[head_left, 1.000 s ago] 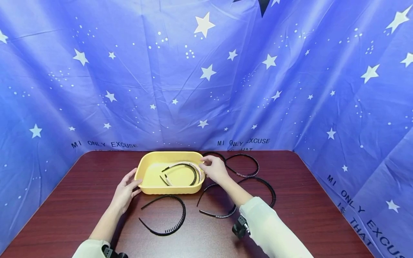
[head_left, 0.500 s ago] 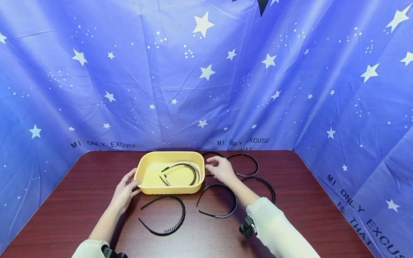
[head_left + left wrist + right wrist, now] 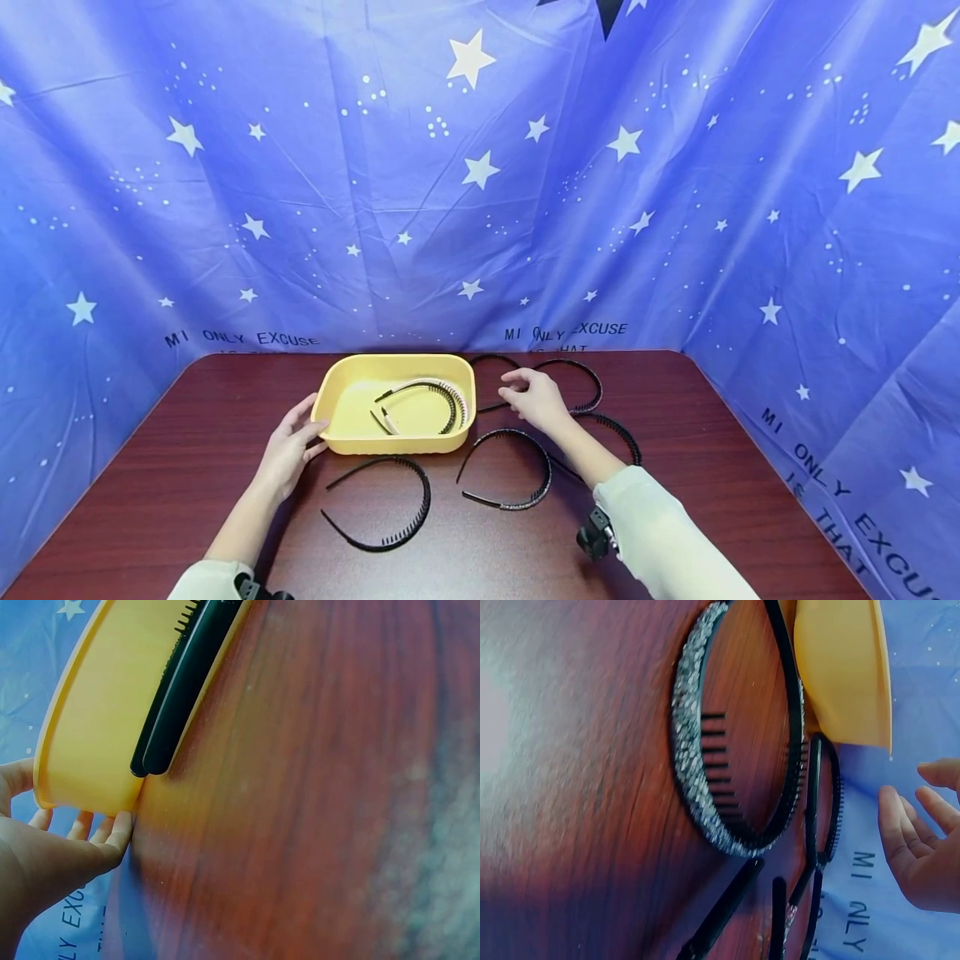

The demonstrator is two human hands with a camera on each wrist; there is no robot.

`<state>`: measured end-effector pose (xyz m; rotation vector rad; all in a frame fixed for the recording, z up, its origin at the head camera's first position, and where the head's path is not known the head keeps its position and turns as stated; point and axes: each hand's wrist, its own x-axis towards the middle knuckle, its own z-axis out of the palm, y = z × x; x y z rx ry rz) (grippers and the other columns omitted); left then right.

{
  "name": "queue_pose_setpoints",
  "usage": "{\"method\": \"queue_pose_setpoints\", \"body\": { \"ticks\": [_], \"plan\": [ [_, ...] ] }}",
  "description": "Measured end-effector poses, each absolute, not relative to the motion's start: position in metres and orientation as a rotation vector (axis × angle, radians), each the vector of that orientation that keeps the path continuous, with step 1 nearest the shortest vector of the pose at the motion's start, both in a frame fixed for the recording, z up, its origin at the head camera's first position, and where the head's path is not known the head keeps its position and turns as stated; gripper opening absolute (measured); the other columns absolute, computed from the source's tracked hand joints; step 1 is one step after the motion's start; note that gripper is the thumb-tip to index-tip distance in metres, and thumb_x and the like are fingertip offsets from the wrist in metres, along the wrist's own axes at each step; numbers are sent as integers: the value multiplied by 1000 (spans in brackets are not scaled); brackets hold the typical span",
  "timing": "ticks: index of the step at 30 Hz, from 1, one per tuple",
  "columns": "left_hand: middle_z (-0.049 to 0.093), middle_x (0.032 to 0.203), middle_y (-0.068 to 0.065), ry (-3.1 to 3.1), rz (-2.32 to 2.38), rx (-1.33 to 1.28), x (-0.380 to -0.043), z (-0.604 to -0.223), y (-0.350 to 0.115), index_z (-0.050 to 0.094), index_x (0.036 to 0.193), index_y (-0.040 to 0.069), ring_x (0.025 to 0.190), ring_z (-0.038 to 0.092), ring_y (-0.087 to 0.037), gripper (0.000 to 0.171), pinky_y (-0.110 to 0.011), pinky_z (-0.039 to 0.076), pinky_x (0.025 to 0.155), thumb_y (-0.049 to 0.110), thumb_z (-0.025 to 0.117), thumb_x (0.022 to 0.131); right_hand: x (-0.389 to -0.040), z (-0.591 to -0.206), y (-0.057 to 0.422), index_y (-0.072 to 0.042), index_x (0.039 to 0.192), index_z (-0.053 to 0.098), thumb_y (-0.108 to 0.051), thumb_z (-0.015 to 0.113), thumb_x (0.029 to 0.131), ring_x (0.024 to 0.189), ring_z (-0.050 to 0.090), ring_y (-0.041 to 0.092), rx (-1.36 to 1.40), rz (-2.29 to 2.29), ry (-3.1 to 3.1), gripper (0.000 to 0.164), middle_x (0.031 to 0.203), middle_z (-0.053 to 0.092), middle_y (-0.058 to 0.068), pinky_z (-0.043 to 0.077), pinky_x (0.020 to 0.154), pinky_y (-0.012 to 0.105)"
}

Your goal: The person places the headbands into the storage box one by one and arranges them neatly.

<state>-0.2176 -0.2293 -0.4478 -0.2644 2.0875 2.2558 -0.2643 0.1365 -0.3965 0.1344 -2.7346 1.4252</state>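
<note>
In the head view, a yellow plastic tray (image 3: 397, 446) lies on the table. My left hand (image 3: 288, 446) grips its left end, thumb at the rim and fingers along the outer wall. Inside the tray, a black toothed headband (image 3: 453, 408) overlaps a pale one (image 3: 462, 406). My right hand (image 3: 542, 403) holds nothing; it hovers right of the tray with relaxed, slightly bent fingers. Beneath and behind it are a black headband (image 3: 497, 357) and another headband (image 3: 600, 390), both partly hidden. Nearer the front lies a glittery headband (image 3: 686, 735).
A black toothed headband (image 3: 428, 500) lies in front of the tray. Another black headband (image 3: 632, 442) lies to the right, partly behind my right forearm. Blue starry cloth (image 3: 480, 250) hangs behind and beside the reddish-brown table (image 3: 187, 467).
My right hand has drawn away from the tray's right rim and moved to the right. The left hand, the tray and the headbands have stayed in place.
</note>
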Motion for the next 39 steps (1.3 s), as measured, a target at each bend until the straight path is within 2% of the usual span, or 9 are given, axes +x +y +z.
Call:
{"method": "queue_pose_setpoints", "body": {
  "ticks": [7,18,28,35,39],
  "plan": [
    [45,118,4,2085,2258,-270,-217,-448,-230,18,150,14,96,55,3,67,-19,49,82,17,55,94,-264,-398,152,-3,109,65,-13,66,84,67,64,32,125,1373,-2755,27,81,67,9,49,49,24],
    [49,104,15,2066,2283,-257,-217,-449,-230,18,150,13,95,56,2,67,-19,49,82,16,55,94,-264,-402,176,-2,112,64,-13,66,85,73,65,36,68,1363,-2769,29,89,69,13,51,51,25],
    [50,105,14,2059,2290,-260,-216,-448,-230,18,150,12,95,56,3,67,-20,49,81,16,55,94,-262,-405,199,1,114,62,-12,64,86,69,64,24,45,1312,-2786,31,88,69,13,51,53,23],
    [49,110,10,2065,2281,-255,-217,-448,-229,17,150,13,96,56,2,67,-20,49,82,15,54,94,-260,-406,214,3,113,62,-11,63,86,68,64,28,27,1288,-2790,30,85,68,14,49,51,23],
    [49,109,10,2070,2277,-260,-218,-448,-230,17,150,13,95,56,2,67,-20,49,82,15,54,94,-260,-407,221,2,113,62,-13,63,87,59,61,23,23,1243,-2799,30,88,68,15,48,51,25]
  ]
}}
